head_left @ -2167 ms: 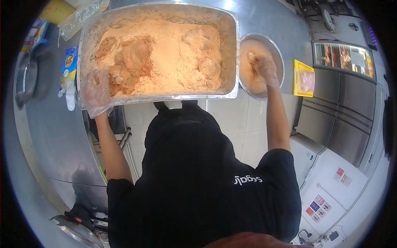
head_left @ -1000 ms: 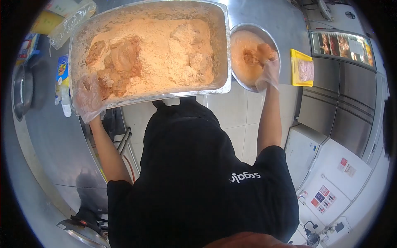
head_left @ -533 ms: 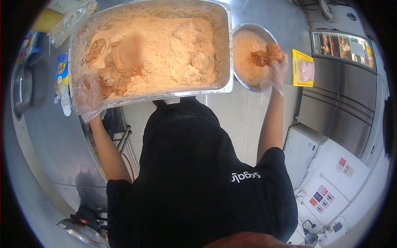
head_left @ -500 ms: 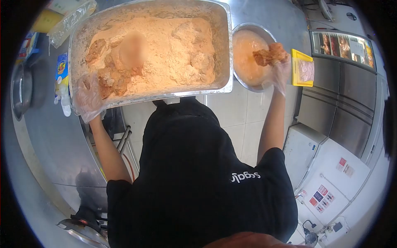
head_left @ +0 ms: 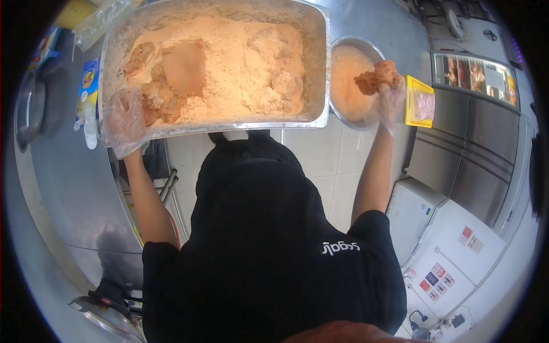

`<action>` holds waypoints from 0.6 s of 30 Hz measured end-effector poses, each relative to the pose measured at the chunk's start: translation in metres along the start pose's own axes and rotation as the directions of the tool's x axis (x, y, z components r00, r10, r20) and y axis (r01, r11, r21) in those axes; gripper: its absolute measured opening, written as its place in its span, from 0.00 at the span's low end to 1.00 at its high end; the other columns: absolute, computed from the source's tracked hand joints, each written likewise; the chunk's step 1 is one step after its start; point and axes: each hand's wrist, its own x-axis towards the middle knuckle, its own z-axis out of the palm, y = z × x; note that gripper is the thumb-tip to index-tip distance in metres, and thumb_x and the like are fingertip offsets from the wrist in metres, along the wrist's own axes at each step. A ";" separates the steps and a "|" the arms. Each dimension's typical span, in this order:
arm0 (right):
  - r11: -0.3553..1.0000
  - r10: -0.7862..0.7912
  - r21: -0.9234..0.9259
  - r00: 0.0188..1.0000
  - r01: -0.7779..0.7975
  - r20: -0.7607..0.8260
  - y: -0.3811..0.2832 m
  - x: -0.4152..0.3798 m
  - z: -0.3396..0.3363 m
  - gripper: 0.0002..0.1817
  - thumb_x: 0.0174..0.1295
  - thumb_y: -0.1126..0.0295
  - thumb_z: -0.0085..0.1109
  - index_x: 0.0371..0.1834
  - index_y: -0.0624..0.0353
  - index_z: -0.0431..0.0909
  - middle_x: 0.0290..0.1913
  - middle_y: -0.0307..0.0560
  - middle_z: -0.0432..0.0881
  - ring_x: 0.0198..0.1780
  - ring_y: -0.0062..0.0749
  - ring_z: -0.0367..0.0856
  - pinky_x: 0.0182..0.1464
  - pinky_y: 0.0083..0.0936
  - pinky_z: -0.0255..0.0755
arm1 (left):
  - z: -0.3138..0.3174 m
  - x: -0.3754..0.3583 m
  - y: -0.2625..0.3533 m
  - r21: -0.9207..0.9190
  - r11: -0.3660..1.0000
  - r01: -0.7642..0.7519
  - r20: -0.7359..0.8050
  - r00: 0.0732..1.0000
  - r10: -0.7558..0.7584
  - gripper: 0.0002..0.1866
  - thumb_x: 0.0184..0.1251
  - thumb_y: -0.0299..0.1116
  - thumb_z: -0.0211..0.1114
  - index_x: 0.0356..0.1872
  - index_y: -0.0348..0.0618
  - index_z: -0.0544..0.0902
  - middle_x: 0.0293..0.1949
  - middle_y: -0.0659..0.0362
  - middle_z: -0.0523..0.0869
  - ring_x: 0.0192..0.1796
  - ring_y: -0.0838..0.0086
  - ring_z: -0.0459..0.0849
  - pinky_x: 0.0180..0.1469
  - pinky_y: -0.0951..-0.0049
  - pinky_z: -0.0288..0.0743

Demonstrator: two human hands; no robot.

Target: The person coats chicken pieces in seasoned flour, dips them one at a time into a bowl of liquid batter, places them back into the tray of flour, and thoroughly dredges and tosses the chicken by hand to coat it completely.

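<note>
In a clear plastic glove, my right hand [head_left: 391,103] grips a wet, reddish-brown piece of chicken [head_left: 378,78] over the right rim of a metal bowl [head_left: 374,50]. Cloudy orange liquid [head_left: 349,80] fills that bowl. My left hand [head_left: 126,119], also gloved, is at the near left corner of a big metal tray [head_left: 240,127], its fingers extended beside a flour-coated chicken piece [head_left: 157,103]. Orange-tinted flour [head_left: 234,68] covers the tray's bottom, with several coated pieces lying in it. Part of the tray's contents is blurred.
A yellow-rimmed tray [head_left: 410,103] stands right of the bowl. On the left are a blue packet [head_left: 88,80], a plastic bag [head_left: 103,26] and a metal basin [head_left: 30,111]. A white chest freezer [head_left: 452,246] and a steel fridge [head_left: 443,128] stand at the right.
The view has shifted slightly, with the tray now a little higher and further right. My right hand still holds the chicken by the bowl, and my left hand stays at the tray corner.
</note>
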 end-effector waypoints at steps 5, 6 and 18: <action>0.990 -0.097 0.096 0.994 0.101 -0.049 -0.040 0.022 -0.045 0.17 0.62 0.75 0.64 0.54 0.66 0.75 0.49 0.49 0.83 0.48 0.30 0.82 0.52 0.25 0.75 | 0.001 0.001 -0.001 -0.011 0.998 -0.054 -0.005 0.999 0.054 0.24 0.68 0.53 0.65 0.53 0.45 0.83 0.48 0.45 0.87 0.52 0.49 0.85 0.54 0.55 0.77; 0.984 -0.107 0.133 0.988 0.121 -0.109 -0.051 0.025 -0.052 0.17 0.62 0.75 0.64 0.53 0.67 0.75 0.49 0.50 0.83 0.47 0.30 0.82 0.51 0.26 0.76 | 0.002 0.001 -0.002 -0.019 0.998 -0.052 -0.010 0.999 0.051 0.24 0.68 0.53 0.65 0.53 0.45 0.83 0.48 0.45 0.87 0.52 0.49 0.85 0.54 0.55 0.77; 0.906 -0.401 0.104 0.911 0.410 -0.101 0.007 0.031 -0.025 0.11 0.66 0.69 0.59 0.47 0.64 0.79 0.45 0.46 0.79 0.47 0.32 0.80 0.52 0.28 0.76 | 0.008 0.000 -0.011 -0.141 0.988 -0.056 -0.047 0.998 0.050 0.22 0.68 0.52 0.66 0.51 0.45 0.84 0.47 0.45 0.87 0.52 0.50 0.85 0.55 0.57 0.77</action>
